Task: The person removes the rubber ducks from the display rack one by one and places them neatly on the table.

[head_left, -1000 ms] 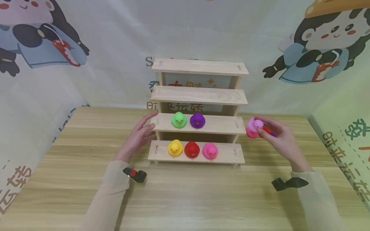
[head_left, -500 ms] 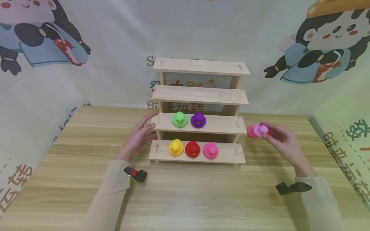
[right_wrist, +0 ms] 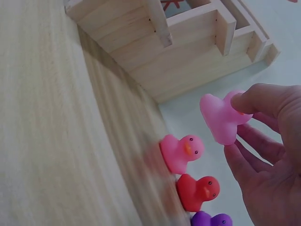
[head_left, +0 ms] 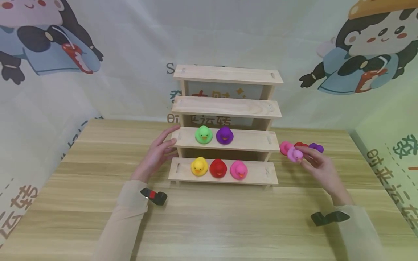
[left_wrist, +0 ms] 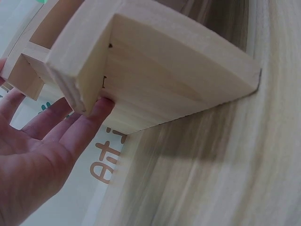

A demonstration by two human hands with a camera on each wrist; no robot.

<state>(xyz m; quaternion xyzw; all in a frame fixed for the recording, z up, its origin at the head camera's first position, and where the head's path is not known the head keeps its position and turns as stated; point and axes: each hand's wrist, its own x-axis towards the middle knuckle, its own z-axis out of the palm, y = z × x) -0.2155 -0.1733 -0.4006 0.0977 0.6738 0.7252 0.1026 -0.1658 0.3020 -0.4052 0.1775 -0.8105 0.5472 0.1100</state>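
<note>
"Pale printed cloth (head_left: 130, 54) hangs behind the wood-grain counter (head_left: 215, 224). What does the right hand (head_left: 323, 174) have?"

"Its fingers pinch one lilac-pink toy duck (head_left: 295, 155), lifted above the counter, to the right of the four-tier pale wooden shelf (head_left: 225, 107)."

"And the left hand (head_left: 155, 154)?"

"Its fingers are apart and almost straight, and they touch the shelf at its left end."

A pale backdrop (head_left: 137, 54) (2 cartoon figures (head_left: 373, 49) on it) rises behind the wood-grain table (head_left: 215, 224).
</note>
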